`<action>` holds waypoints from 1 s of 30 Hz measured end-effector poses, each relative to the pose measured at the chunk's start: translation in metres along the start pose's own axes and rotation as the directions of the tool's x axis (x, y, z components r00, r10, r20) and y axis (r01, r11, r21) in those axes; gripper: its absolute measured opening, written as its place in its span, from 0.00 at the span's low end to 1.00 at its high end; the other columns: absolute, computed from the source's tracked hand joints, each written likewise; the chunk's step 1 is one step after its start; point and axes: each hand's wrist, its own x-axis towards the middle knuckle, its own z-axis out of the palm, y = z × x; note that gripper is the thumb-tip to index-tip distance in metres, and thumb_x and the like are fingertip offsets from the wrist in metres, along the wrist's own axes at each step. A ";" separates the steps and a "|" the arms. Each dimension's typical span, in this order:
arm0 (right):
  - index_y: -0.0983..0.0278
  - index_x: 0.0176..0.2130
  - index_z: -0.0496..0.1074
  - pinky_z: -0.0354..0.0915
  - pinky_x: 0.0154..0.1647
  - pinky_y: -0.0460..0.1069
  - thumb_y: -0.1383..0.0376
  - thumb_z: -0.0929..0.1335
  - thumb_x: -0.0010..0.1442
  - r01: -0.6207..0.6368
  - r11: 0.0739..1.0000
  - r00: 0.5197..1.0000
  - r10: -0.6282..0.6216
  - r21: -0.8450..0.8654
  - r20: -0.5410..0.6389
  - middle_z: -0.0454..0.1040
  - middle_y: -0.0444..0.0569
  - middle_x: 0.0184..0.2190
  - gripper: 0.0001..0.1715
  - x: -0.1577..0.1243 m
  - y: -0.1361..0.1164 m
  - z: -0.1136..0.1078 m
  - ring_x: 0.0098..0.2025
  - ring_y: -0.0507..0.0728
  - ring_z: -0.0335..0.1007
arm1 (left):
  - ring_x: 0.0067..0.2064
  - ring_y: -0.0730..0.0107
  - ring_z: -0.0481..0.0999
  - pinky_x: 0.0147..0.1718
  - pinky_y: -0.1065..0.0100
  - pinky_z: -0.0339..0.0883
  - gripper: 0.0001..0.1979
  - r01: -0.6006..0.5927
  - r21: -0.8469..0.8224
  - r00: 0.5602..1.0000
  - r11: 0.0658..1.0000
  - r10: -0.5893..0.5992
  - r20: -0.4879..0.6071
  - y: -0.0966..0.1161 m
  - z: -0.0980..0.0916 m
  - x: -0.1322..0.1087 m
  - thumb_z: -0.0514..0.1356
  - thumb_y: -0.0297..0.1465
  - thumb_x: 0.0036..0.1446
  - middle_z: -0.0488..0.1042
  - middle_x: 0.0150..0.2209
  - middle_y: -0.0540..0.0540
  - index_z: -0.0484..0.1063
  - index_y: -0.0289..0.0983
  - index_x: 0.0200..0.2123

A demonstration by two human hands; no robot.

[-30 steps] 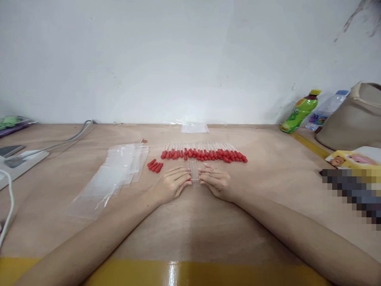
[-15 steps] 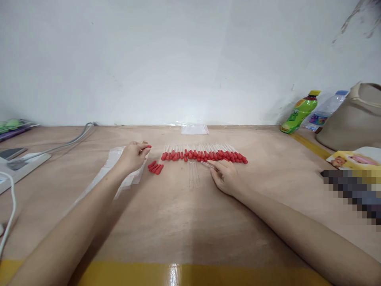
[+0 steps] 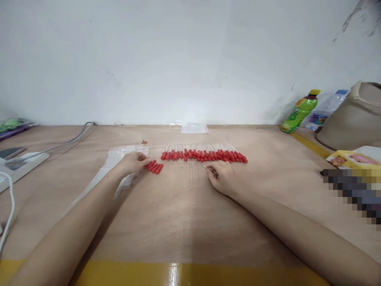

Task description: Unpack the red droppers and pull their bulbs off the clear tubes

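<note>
My left hand (image 3: 133, 163) is closed at the left end of a small group of red rubber bulbs (image 3: 156, 167). Its fingertips pinch a red bulb there, mostly hidden by the fingers. Thin, clear glass tubes (image 3: 203, 166) stick out leftward from my right hand (image 3: 224, 176), whose fingers are closed around them. Beside that hand several more thin clear tubes (image 3: 193, 174) lie side by side on the table. Behind them runs a long row of droppers (image 3: 205, 155), red bulbs toward me and pale tubes pointing to the wall.
Clear plastic bags (image 3: 111, 167) lie under my left forearm. A white packet (image 3: 194, 128) rests by the wall. To the right stand a green bottle (image 3: 300, 112), a clear bottle (image 3: 324, 113) and a beige bag (image 3: 351, 119). A power strip (image 3: 29, 163) with cables sits at left.
My left hand has come down toward me with the red bulb, to the end of the small group. My right hand has shifted slightly left and nearer to me, still gripping its tubes.
</note>
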 end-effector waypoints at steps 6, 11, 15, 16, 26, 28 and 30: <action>0.63 0.35 0.69 0.55 0.36 0.49 0.70 0.62 0.54 0.000 1.000 1.000 -0.001 0.025 0.026 0.72 0.46 0.28 0.09 0.002 -0.004 0.001 0.33 0.54 0.66 | 0.29 0.62 0.71 0.27 0.67 0.59 0.17 -0.085 0.222 0.985 0.971 0.116 -0.130 0.010 -0.003 -0.008 0.53 0.43 0.49 0.72 0.24 0.46 0.72 0.37 0.25; 0.63 0.39 0.70 0.56 0.38 0.50 0.68 0.62 0.55 0.012 0.999 0.998 -0.014 0.032 0.061 0.74 0.47 0.31 0.11 0.002 -0.009 0.000 0.34 0.54 0.67 | 0.37 0.63 0.71 0.38 0.63 0.63 0.14 -0.488 0.227 0.799 0.843 0.536 -0.273 0.049 0.025 -0.039 0.53 0.40 0.54 0.73 0.34 0.44 0.72 0.36 0.32; 0.63 0.42 0.70 0.56 0.40 0.51 0.62 0.64 0.56 0.032 0.999 0.995 -0.032 0.009 0.096 0.74 0.48 0.33 0.13 0.000 -0.014 0.000 0.37 0.56 0.67 | 0.51 0.62 0.66 0.50 0.60 0.60 0.18 -0.742 0.074 0.659 0.666 0.746 -0.101 0.069 0.062 -0.068 0.54 0.41 0.55 0.66 0.50 0.43 0.66 0.39 0.47; 0.63 0.42 0.70 0.56 0.40 0.52 0.60 0.64 0.56 0.035 0.999 0.993 -0.035 0.001 0.109 0.74 0.48 0.34 0.15 -0.001 -0.016 0.000 0.37 0.56 0.68 | 0.54 0.60 0.63 0.52 0.59 0.59 0.22 -0.749 0.049 0.658 0.661 0.750 -0.066 0.069 0.069 -0.072 0.55 0.42 0.54 0.64 0.53 0.42 0.64 0.39 0.50; 0.62 0.43 0.70 0.54 0.45 0.54 0.50 0.66 0.52 0.067 0.997 0.983 -0.058 -0.046 0.172 0.73 0.50 0.40 0.24 0.000 -0.023 -0.004 0.43 0.58 0.66 | 0.55 0.59 0.63 0.53 0.57 0.59 0.29 -0.712 -0.028 0.702 0.701 0.713 -0.002 0.065 0.086 -0.072 0.55 0.45 0.53 0.64 0.54 0.40 0.57 0.36 0.55; 0.62 0.43 0.70 0.55 0.45 0.54 0.50 0.66 0.52 0.061 0.997 0.984 -0.051 -0.049 0.172 0.73 0.50 0.40 0.24 0.000 -0.023 -0.004 0.43 0.58 0.66 | 0.55 0.58 0.64 0.53 0.56 0.59 0.29 -0.714 -0.028 0.700 0.699 0.715 -0.006 0.065 0.087 -0.073 0.55 0.45 0.53 0.64 0.54 0.41 0.57 0.37 0.55; 0.62 0.43 0.70 0.55 0.45 0.54 0.50 0.66 0.52 0.061 0.997 0.985 -0.053 -0.044 0.166 0.73 0.50 0.41 0.24 0.000 -0.023 -0.004 0.43 0.58 0.66 | 0.54 0.58 0.64 0.52 0.57 0.60 0.29 -0.714 -0.030 0.700 0.700 0.714 -0.006 0.064 0.088 -0.074 0.55 0.45 0.54 0.64 0.54 0.41 0.57 0.38 0.55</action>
